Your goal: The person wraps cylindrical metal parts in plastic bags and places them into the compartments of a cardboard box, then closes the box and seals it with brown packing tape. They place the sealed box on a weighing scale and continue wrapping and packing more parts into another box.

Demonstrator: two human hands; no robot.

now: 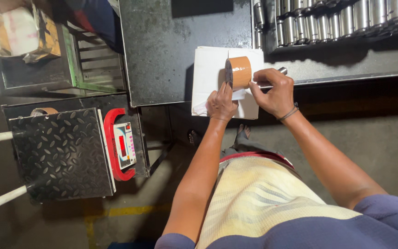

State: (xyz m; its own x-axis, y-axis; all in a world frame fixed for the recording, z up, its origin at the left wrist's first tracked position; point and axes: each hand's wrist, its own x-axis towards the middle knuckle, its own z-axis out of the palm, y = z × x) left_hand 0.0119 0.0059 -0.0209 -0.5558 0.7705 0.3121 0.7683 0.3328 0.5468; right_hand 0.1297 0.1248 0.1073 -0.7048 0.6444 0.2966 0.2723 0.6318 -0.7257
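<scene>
At the near edge of the dark metal table (162, 55), a roll of brown packing tape (238, 72) stands on edge atop a flat white box (208, 69). The right hand (275, 92) pinches the roll's side, fingers closed on it. The left hand (221, 103) presses down on the box just beside the roll, fingers together.

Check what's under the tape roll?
The tape roll stands on a white box, which lies on the dark table. Both hands, left and right, cover the box's near edge; its contents are hidden.
</scene>
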